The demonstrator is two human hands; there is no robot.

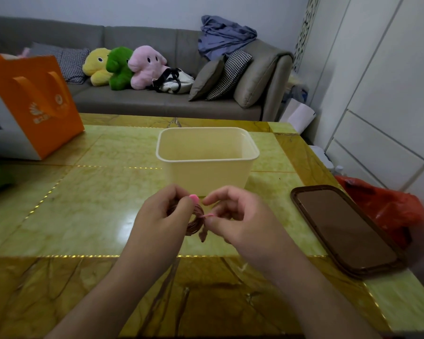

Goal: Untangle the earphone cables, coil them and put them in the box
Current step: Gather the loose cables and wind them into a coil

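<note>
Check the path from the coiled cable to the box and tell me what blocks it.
Nothing visible blocks it. Both hands, left and right, hold the coil just in front of the box, whose top is open. The phone lies off to the right, and the orange bag stands far left, both clear of the path.

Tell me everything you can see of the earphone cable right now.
The earphone cable is thin and brownish-pink, wound into a small round coil of several loops. It is held above the table, in front of the box. The left hand grips the coil's left side; the right hand pinches a pink end at its right. A short darker piece hangs below, blurred.
</note>
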